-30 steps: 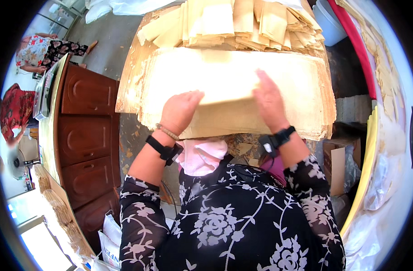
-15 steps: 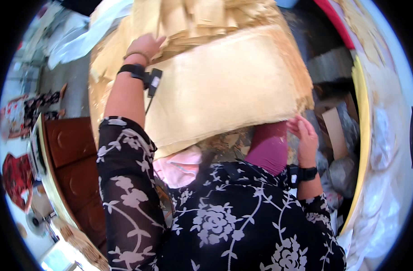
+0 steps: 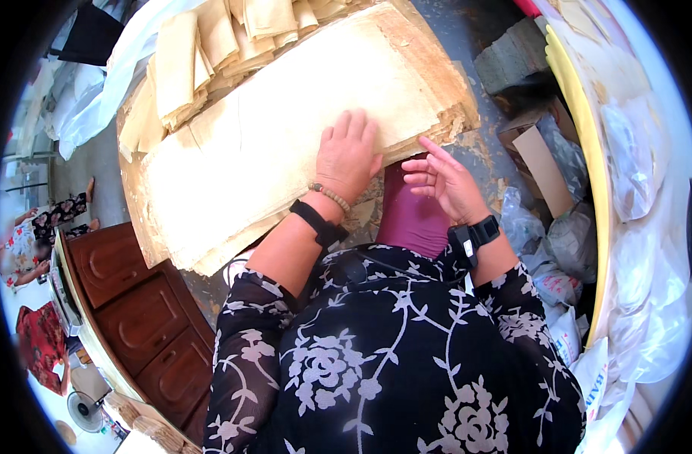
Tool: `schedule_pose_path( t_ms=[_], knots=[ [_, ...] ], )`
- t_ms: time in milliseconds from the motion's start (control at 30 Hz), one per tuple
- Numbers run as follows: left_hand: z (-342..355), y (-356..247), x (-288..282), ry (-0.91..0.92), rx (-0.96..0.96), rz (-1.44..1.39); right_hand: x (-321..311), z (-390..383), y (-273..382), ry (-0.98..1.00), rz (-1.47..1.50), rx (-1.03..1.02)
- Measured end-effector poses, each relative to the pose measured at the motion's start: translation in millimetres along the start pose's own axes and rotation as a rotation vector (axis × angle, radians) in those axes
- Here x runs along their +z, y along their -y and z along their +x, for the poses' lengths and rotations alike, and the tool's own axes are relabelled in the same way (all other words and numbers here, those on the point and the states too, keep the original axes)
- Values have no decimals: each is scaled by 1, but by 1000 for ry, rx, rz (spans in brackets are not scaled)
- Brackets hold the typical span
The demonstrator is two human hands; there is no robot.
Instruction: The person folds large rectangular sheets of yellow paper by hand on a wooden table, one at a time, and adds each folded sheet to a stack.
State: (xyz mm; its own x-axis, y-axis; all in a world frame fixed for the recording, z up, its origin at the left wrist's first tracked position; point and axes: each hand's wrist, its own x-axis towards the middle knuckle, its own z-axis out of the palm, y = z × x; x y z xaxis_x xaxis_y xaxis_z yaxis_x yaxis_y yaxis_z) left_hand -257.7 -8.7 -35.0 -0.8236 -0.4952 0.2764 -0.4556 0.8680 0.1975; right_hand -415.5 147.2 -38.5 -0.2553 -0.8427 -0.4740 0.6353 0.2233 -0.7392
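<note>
A broad stack of thin, cream-coloured sheets [image 3: 240,144] lies on the table in front of me, with brown, ragged edges on its right side. My left hand [image 3: 348,155] rests flat on top, near the front edge, its fingers stretched out and holding nothing. Close to the stack's front right corner is my right hand [image 3: 448,181], fingers apart. Its index fingertip reaches the sheet edges; whether it touches them I cannot tell. Folded cream strips [image 3: 217,38] are piled along the far side of the stack.
Brown wooden cabinets [image 3: 145,318] stand at the left. Clear plastic sheeting [image 3: 107,94] hangs by the table's far left. To the right are an open cardboard box [image 3: 543,170], plastic bags [image 3: 573,238] and a yellow-edged surface [image 3: 588,151]. Another person [image 3: 39,234] is in the left background.
My left hand has come from the folded strips at the far left to the stack's near side. My right hand has moved up and left to the corner. The view has shifted too.
</note>
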Motion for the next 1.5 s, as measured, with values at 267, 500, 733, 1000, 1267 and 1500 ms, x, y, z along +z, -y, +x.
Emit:
schedule_pose_path(
  t_ms=[267,500,733,1000,1267,1500],
  knots=[
    [13,17,-9,119,21,-94,-5,6,-3,-59,66,-88],
    [15,10,2,185,13,64,-3,16,0,-16,8,-15],
    [17,16,-6,156,45,-16,-11,16,-6,-19,111,-31],
    [3,24,-4,88,-6,-107,8,20,-6,18,198,-62],
    [-28,29,-12,27,-81,-145,14,28,3,-154,284,-182],
    [-49,42,-17,63,-95,-133,25,46,6,-214,-79,-213]
  ],
)
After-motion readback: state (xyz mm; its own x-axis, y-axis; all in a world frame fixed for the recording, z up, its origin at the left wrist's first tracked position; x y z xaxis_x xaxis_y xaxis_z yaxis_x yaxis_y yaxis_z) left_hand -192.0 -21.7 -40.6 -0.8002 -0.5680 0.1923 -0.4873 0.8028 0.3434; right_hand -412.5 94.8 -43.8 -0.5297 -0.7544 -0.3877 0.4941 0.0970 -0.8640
